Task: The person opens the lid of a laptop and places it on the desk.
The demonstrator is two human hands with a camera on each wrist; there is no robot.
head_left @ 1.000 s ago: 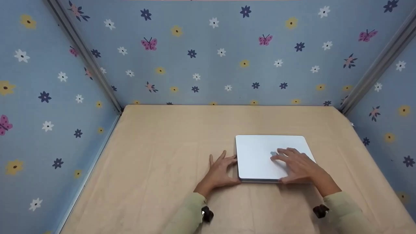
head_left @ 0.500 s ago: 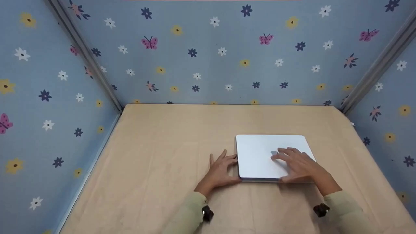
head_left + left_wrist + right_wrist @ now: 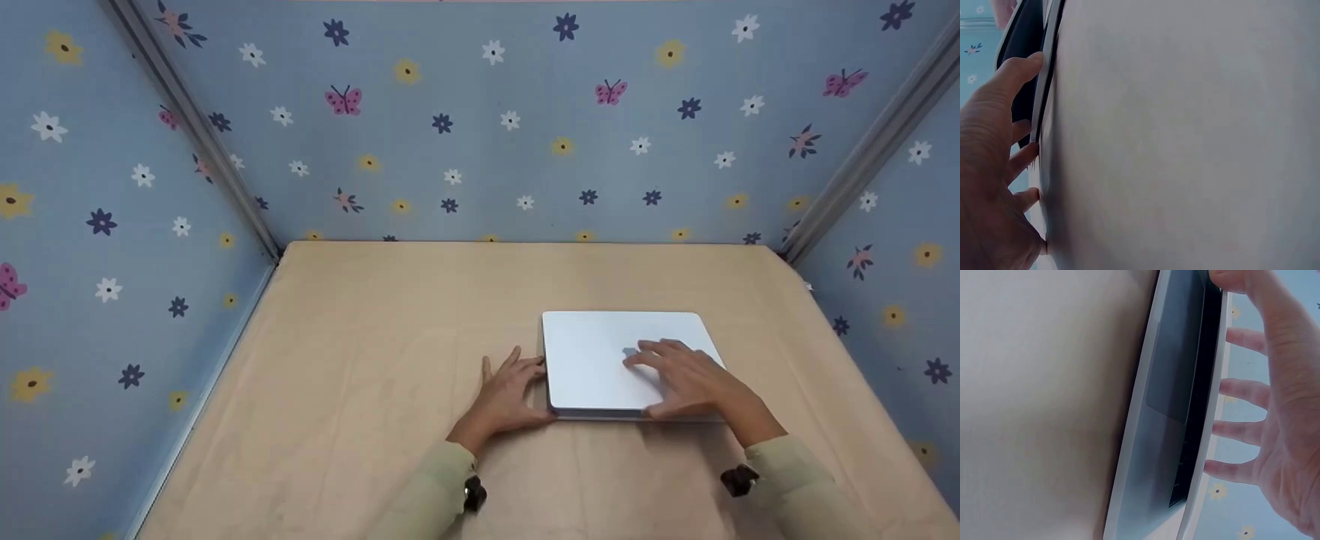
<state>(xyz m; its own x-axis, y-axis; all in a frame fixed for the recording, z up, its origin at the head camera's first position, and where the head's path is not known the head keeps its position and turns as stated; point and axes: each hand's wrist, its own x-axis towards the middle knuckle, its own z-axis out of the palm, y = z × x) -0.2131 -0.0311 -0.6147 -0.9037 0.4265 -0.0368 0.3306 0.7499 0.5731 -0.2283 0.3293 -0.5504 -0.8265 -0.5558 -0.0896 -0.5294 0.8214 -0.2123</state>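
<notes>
A silver laptop (image 3: 592, 360) lies on the table, its lid raised a narrow gap off the base along the front edge. In the right wrist view the trackpad (image 3: 1168, 377) and dark keyboard show inside that gap. My right hand (image 3: 686, 382) holds the lid, thumb at its front edge and fingers spread over the top, partly covering a dark logo (image 3: 629, 352). At the left front corner, my left hand (image 3: 506, 397) grips the base; in the left wrist view its thumb (image 3: 1024, 64) presses the base's edge while the other fingers touch the side and table.
The table (image 3: 390, 322) has a beige cover. Blue walls (image 3: 480, 97) with flowers and butterflies enclose it at the back and both sides, with grey posts (image 3: 199, 127) at the corners. A dark wrist camera (image 3: 474, 495) sits at each sleeve.
The lid's front edge has risen slightly, widening the gap above the base. Both hands have stayed nearly in place.
</notes>
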